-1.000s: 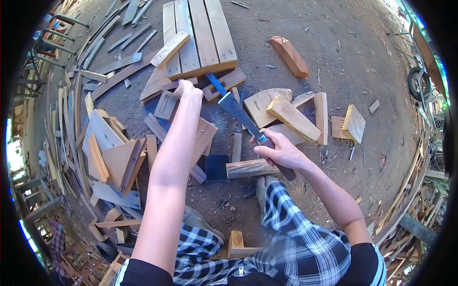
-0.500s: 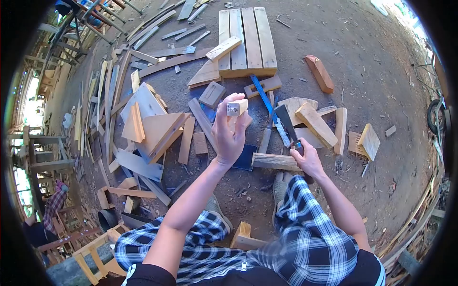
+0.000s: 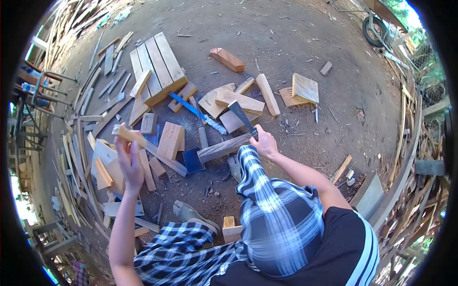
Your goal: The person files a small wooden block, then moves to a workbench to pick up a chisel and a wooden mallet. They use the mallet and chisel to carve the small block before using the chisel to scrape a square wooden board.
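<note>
My left hand (image 3: 130, 164) is raised at the left, its fingers and thumb closed round a short wooden block (image 3: 128, 134). In my right hand (image 3: 265, 144) is a broad-bladed knife (image 3: 241, 115), the dark blade slanting up and away from my fist. The knife and fist overlap the right end of a long piece of wood (image 3: 223, 147) lying in front of my feet. Beyond that piece lies a blue bar (image 3: 187, 103) with a wrapped end. A dark blue square sheet (image 3: 193, 160) rests beside the wood, and a pale block (image 3: 170, 140) stands behind the sheet.
A slatted wooden piece (image 3: 160, 66) sits on the dirt at the upper left. Offcuts and strips lie scattered along the left. Farther right are a reddish block (image 3: 227, 59) and a square board (image 3: 305, 88). A wheelbarrow wheel (image 3: 375, 31) shows at the upper right.
My view has swung to the right, so the ground objects sit farther left. My left hand has moved left with the wooden block, uncovering the pale block. My right hand still grips the knife.
</note>
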{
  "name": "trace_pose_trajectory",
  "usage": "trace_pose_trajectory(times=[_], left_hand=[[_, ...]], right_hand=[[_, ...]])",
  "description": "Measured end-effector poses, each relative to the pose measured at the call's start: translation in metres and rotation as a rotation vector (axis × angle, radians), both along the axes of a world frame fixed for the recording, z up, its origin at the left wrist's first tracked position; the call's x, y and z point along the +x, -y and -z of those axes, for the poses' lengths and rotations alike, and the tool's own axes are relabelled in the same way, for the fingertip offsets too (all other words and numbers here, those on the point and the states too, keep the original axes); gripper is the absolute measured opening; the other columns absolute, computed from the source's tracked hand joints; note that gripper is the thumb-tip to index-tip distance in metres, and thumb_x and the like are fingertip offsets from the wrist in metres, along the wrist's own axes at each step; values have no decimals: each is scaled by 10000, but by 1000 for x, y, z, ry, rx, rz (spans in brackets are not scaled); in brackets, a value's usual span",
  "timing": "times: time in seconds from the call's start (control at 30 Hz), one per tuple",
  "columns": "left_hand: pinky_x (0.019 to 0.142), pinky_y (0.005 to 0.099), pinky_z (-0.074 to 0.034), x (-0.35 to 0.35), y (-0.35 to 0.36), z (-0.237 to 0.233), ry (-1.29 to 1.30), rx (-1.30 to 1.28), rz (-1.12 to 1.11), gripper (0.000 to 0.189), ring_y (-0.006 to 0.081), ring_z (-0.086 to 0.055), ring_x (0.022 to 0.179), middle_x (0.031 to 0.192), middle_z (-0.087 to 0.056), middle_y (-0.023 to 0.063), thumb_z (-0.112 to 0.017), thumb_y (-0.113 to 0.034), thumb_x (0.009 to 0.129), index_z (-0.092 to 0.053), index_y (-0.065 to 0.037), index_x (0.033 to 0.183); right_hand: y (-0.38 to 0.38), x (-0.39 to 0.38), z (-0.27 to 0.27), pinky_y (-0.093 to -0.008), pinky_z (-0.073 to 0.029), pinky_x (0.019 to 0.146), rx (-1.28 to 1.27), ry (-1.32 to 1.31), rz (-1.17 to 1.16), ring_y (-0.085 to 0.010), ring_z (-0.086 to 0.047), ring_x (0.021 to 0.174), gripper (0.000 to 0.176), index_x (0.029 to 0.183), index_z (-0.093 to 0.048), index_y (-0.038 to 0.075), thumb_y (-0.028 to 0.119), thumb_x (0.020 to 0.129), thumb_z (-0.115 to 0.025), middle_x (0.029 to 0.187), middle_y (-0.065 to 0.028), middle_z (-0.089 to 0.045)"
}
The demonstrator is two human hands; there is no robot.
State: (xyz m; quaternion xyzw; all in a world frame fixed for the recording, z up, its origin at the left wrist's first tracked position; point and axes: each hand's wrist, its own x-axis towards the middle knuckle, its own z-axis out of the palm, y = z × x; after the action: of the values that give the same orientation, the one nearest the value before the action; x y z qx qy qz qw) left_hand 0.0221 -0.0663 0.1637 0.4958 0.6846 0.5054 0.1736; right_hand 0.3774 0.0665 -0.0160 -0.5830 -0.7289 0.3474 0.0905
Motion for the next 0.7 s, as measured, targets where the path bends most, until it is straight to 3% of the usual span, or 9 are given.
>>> trace_pose_trajectory(times=[0.2,0.27,0.37,0.43,0.5,0.63,0.7], left_hand=[[944,341,-448,-31,42,-53,-218,-151,5,411,185,-586,1061,1120,-611,130,-417,-83,1002,-374,-23,1406],[937,338,-452,-31,58,-71,-268,-161,-10,400,186,-591,1045,1109,-615,131,-421,-83,1000,-380,-19,1393],[910,328,-467,-27,70,-103,-331,-166,-3,380,180,-600,1004,1092,-624,135,-453,-89,996,-390,-8,1362],[894,318,-477,-26,84,-122,-423,-229,-67,388,172,-602,1004,1097,-627,132,-487,-106,995,-390,-7,1358],[895,308,-476,-26,100,-138,-422,-231,-95,425,168,-598,1018,1104,-622,124,-523,-129,993,-379,-10,1375],[907,310,-472,-27,134,-169,-533,-245,-210,478,175,-590,1043,1142,-598,134,-545,-151,994,-353,-11,1409],[906,303,-468,-30,149,-179,-657,-211,-336,476,170,-575,1066,1181,-576,136,-550,-154,992,-364,-13,1407]], right_hand=[[21,20,30,-515,-520,764,10,14,93,-423,-650,884,405,1156,-520,59,205,789,-612,930,-235,-658],[27,21,50,-486,-495,845,314,-156,92,-406,-585,991,442,1214,-508,26,175,813,-617,1054,-225,-579],[25,27,51,-449,-437,957,338,-181,71,-378,-517,1054,483,1279,-487,-8,164,845,-611,1082,-206,-517],[13,35,53,-438,-434,947,358,-220,70,-365,-518,1041,463,1262,-504,1,155,842,-624,1049,-186,-529],[-6,48,58,-463,-453,908,362,-274,241,-381,-531,1029,448,1245,-516,17,171,838,-623,1105,-205,-524],[-76,100,88,-456,-459,887,298,-419,774,-371,-578,932,358,1113,-602,-17,210,837,-598,940,-206,-620],[-109,131,89,-466,-469,875,285,-346,1022,-384,-607,939,381,1087,-611,-29,249,827,-604,960,-226,-645]])
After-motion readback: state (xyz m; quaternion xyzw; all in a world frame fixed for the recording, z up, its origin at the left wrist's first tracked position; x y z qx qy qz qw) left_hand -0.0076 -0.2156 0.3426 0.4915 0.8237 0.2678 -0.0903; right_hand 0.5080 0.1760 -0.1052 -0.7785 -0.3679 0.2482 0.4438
